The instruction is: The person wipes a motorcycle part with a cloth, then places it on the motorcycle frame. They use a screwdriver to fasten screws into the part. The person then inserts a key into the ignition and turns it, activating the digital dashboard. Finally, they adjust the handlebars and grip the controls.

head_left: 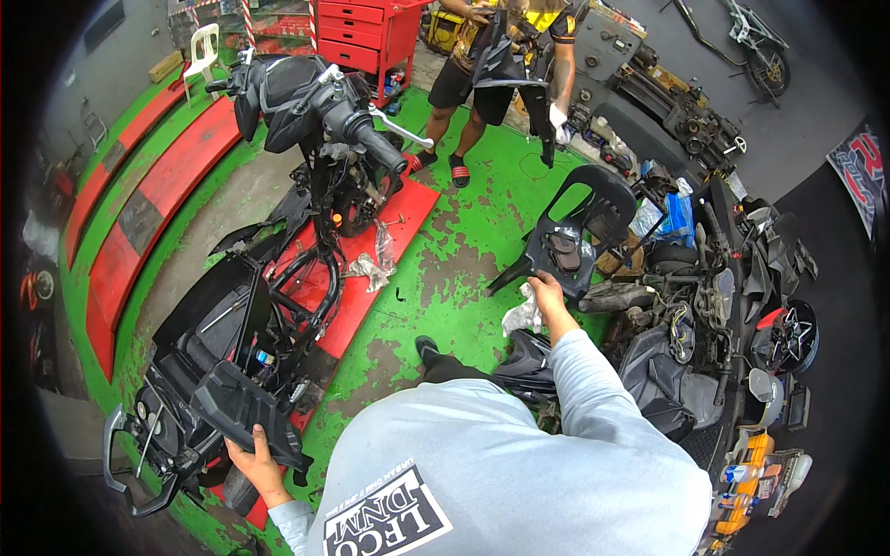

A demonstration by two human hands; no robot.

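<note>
My left hand point(259, 469) grips the edge of a black plastic scooter panel point(239, 413), thumb on top and the other fingers hidden beneath. That panel lies over the rear of a partly stripped black scooter point(298, 269), whose frame and inner parts are exposed. Out to the right, my right hand point(550, 293) is closed, with a crumpled white rag point(522, 315) hanging from its fingers. Just beyond that hand stands a black plastic chair point(586, 222), with a dark object point(565, 251) on its seat.
Ahead, a person point(501, 56) holds a black body panel. The scooter stands on a red platform point(408, 218), where crumpled clear plastic point(373, 269) lies. Scooter parts point(663, 357) are heaped along the right. A red tool cabinet point(357, 35) stands at the back.
</note>
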